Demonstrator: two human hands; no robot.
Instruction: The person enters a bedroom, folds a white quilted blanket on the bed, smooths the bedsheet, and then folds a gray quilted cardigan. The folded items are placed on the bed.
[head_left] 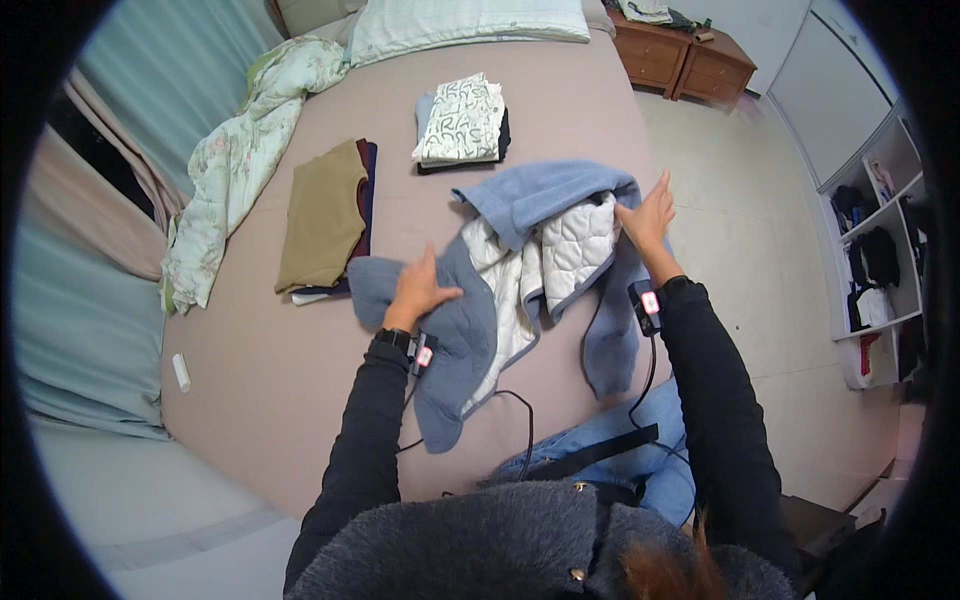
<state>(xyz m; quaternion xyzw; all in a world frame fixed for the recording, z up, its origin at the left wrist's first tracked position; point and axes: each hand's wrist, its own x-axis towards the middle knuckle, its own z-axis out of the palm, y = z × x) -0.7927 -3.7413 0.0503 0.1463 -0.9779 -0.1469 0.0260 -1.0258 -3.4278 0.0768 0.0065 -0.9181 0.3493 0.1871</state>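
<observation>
A blue-grey jacket [470, 300] with white quilted lining [578, 240] lies crumpled and partly turned open on the bed. My left hand [420, 290] is over its left side, palm down, thumb and fingers spread apart. At the jacket's right edge, my right hand [648, 218] has its fingers extended upward, and the thumb meets the cloth beside the lining. Neither hand is closed around the fabric. One sleeve [612, 345] hangs toward me below the right side.
Folded trousers [322, 215] in tan and dark colours lie left of the jacket. Beyond it is a folded stack topped by a patterned white garment [462, 120]. A floral quilt [235, 180] lines the bed's left edge; a small white object [181, 373] lies nearer. Black cables [530, 425] trail near me.
</observation>
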